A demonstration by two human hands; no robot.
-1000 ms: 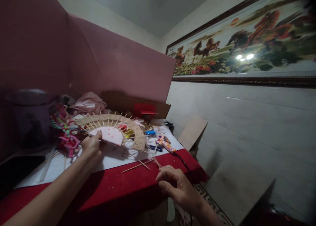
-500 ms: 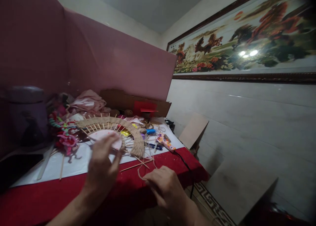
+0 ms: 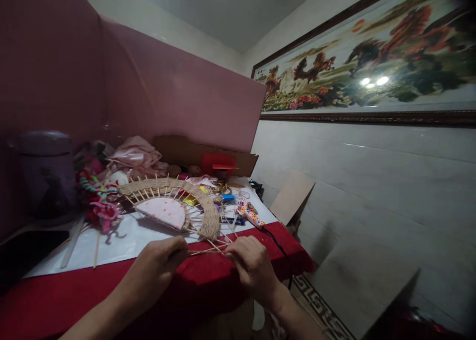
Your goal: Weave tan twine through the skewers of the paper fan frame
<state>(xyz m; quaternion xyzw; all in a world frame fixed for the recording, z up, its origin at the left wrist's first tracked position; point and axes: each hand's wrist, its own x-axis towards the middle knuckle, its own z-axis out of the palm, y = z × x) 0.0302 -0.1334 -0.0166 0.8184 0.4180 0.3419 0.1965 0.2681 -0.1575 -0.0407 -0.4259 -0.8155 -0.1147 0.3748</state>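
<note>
A half-round frame (image 3: 212,218) of thin wooden sticks, woven with a wide band of tan twine, lies on the table, with a pink spotted fabric half-disc (image 3: 163,208) at its centre. My left hand (image 3: 161,260) is closed at the table's front edge, its fingertips on the left end of a thin wooden stick (image 3: 204,251). Just to the right, my right hand (image 3: 251,260) pinches the twine beside the crossed stick ends. The twine between the fingers is mostly hidden.
Pipe cleaners (image 3: 106,213) and a purple flask (image 3: 46,176) stand at the left, near a dark flat object (image 3: 33,248). A patterned glue gun (image 3: 250,214) with a black cord lies right. Red cloth (image 3: 92,290) hangs over the front edge. Cardboard (image 3: 178,151) leans behind.
My left hand has come down from over the fabric half-disc to the stick ends and closed. My right hand has shifted slightly up, and the loose loop of twine no longer shows.
</note>
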